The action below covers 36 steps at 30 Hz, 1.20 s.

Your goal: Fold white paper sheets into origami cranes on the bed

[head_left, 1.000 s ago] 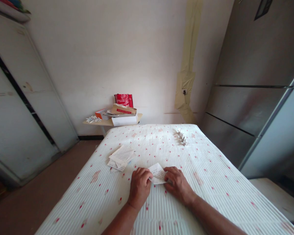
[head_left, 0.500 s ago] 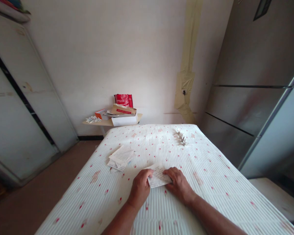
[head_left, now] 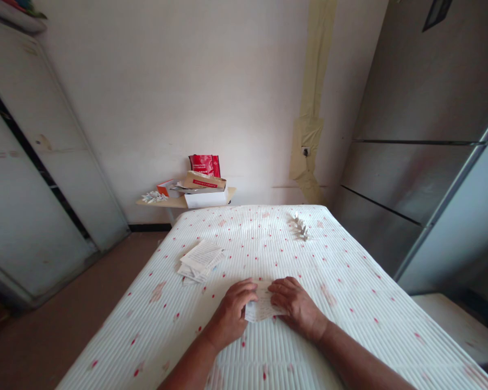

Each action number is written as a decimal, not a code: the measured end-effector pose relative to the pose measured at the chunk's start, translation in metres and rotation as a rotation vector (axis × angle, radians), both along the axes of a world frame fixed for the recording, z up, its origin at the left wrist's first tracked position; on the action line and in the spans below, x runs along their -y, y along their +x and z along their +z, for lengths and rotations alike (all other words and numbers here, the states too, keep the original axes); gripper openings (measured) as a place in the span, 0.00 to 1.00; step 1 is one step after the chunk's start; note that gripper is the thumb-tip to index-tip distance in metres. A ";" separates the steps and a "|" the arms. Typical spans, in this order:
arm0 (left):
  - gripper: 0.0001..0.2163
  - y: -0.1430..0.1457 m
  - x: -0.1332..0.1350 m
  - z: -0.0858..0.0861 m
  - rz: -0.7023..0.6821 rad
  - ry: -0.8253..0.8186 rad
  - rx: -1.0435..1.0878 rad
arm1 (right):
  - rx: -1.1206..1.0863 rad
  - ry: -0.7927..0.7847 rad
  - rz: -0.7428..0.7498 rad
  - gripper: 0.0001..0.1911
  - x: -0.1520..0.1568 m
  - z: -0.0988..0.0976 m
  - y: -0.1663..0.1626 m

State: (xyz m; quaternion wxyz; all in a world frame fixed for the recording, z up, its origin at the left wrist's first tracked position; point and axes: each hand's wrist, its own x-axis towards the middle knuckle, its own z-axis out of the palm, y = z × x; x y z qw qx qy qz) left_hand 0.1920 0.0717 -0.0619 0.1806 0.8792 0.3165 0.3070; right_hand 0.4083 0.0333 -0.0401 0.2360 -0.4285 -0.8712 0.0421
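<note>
A sheet of printed paper [head_left: 262,303] is held between my two hands, low over the near middle of the covered surface. My left hand [head_left: 236,306] grips its left side, fingers curled over the top. On the right side my right hand [head_left: 296,304] holds it in the same way, fingers bent over the edge. The thumbs are mostly hidden. To the left lies a loose stack of printed paper sheets [head_left: 201,257]. Several small folded paper pieces [head_left: 299,227] stand in a row toward the far right.
A ribbed white cover [head_left: 252,244] with red marks spreads over the surface. Beyond it, a small table [head_left: 181,202] bears boxes, a red bag [head_left: 205,165] and a heap of white folded pieces [head_left: 153,197]. A fridge [head_left: 390,157] stands right, a cabinet [head_left: 44,179] left.
My left fingers have moved from the paper's edge to over its top. The paper's near edge has come slightly toward me and now bends. The stack and row stay put.
</note>
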 end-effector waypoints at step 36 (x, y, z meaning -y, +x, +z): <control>0.10 0.004 0.023 0.013 0.471 0.037 -0.379 | 0.119 -0.202 -0.406 0.10 -0.039 -0.004 -0.015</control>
